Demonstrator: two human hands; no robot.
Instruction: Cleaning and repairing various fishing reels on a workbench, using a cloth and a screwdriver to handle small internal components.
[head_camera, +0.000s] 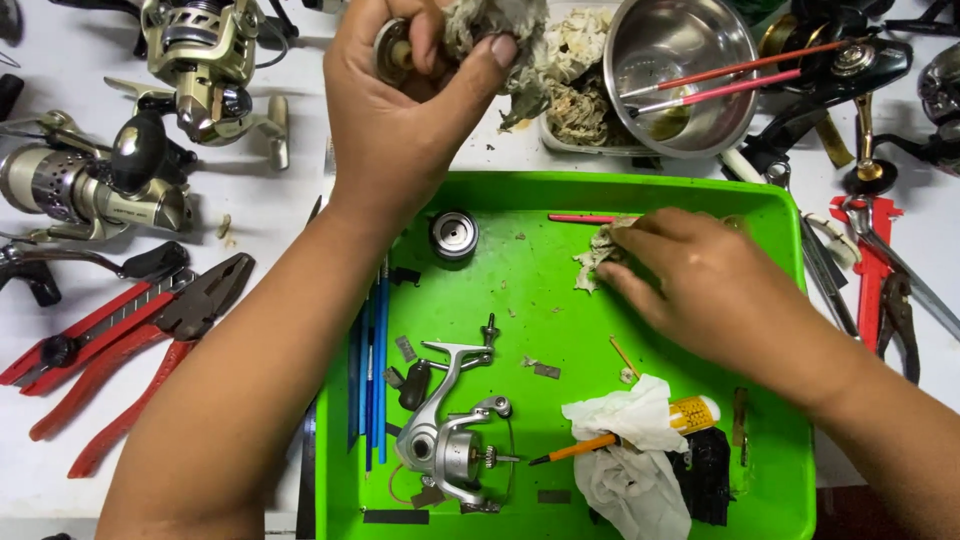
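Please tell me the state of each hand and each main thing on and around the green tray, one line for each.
left hand: raised, gripping a small round metal part with a dirty rag
right hand: pressing a crumpled rag scrap on the green tray
reel body: partly dismantled, lying in tray
spool: detached, standing alone
steel bowl: holding two red-handled brushes
red pliers: lying beside tray

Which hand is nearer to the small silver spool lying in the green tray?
Left. The left hand is above the silver spool, raised over the tray's far edge and holding a small part with a dirty rag. The right hand lies farther right, on a rag scrap.
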